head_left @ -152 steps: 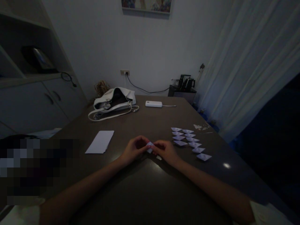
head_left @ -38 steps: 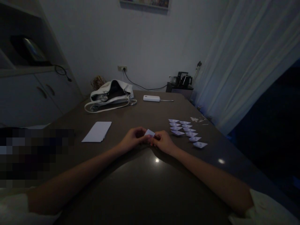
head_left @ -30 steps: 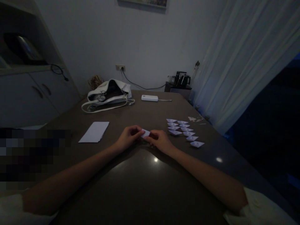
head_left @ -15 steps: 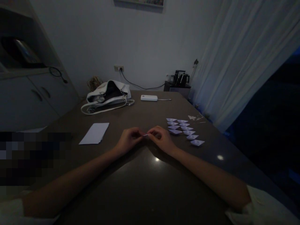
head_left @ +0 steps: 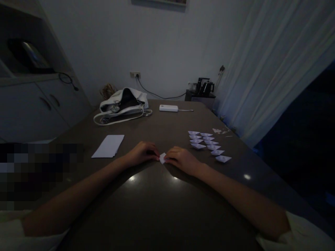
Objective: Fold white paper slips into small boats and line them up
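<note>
A small folded piece of white paper [head_left: 162,158] lies between my hands, just above or on the dark table [head_left: 162,209]; I cannot tell which. My left hand [head_left: 143,152] pinches its left edge between thumb and fingers. On the opposite side, my right hand [head_left: 182,160] grips the right edge with its fingers closed together. Several folded paper boats [head_left: 198,146] stand in two rows to the right of my right hand. Left of my left hand is a stack of white paper sheets [head_left: 108,146].
A white handbag [head_left: 123,104] with a looped strap sits at the back left. Near the far edge lies a white power strip or power bank [head_left: 169,108] with a short cable. Paper scraps [head_left: 220,131] are by the right edge, beyond the boats.
The folded paper has turned and now shows a wider, flat face, slightly lower. My hands have come down a little with it. The whole view has shifted slightly.
</note>
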The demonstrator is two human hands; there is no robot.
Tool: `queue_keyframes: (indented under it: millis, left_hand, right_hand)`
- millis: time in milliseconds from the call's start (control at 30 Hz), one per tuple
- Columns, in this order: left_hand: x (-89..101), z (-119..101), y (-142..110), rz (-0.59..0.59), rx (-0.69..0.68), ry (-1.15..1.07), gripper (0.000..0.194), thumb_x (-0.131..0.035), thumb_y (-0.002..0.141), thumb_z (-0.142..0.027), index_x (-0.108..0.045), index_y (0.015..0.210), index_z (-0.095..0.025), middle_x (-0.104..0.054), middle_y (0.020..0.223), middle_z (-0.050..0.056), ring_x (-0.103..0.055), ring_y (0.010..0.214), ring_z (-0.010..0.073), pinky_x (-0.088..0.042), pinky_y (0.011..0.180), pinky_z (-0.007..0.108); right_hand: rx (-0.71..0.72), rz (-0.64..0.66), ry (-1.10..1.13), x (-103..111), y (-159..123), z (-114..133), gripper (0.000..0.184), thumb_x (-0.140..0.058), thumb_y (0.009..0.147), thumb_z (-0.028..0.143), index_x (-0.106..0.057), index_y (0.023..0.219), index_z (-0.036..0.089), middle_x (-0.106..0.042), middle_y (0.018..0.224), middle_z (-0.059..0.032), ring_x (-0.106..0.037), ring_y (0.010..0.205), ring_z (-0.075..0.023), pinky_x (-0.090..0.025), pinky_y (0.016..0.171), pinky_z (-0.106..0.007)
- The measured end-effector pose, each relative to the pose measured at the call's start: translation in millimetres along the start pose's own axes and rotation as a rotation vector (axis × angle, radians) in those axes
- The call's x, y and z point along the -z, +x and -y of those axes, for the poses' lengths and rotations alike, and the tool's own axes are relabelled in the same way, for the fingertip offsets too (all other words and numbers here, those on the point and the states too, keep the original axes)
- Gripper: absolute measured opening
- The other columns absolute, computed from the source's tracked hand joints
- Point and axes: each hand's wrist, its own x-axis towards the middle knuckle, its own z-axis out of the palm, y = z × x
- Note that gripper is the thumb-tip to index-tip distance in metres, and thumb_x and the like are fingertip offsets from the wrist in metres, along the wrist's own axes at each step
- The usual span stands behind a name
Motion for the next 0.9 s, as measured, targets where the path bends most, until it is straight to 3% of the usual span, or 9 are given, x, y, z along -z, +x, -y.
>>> queue_keyframes:
  millis: [433, 900]
  left_hand:
    - [-4.4, -2.4, -1.2, 0.004, -0.017, 0.08, 0.027, -0.058, 0.087, -0.04, -0.069, 0.083, -0.016, -0.062, 0.084, 0.007, -0.059, 0.077, 0.0171, -0.042, 0.069, 0.024]
    - [-10.1, -2.8, 2.8, -0.056, 0.135, 0.125, 0.023, -0.056, 0.086, -0.033, -0.067, 0.081, -0.014, -0.061, 0.077, 0.006, -0.056, 0.074, 0.0185, -0.041, 0.067, 0.026]
  right_hand:
    - [-0.052, -0.04, 0.07, -0.3, 0.7, -4.6, 0.01, -0.061, 0.086, 0.018, -0.071, 0.085, 0.017, -0.069, 0.085, -0.0066, -0.06, 0.084, -0.0174, -0.044, 0.078, -0.029]
    - [-0.328, -0.088, 0.057, -2.4, 4.8, -2.5, 0.008, -0.064, 0.083, 0.018, -0.071, 0.08, 0.014, -0.068, 0.076, -0.0053, -0.059, 0.068, -0.0147, -0.039, 0.063, -0.025]
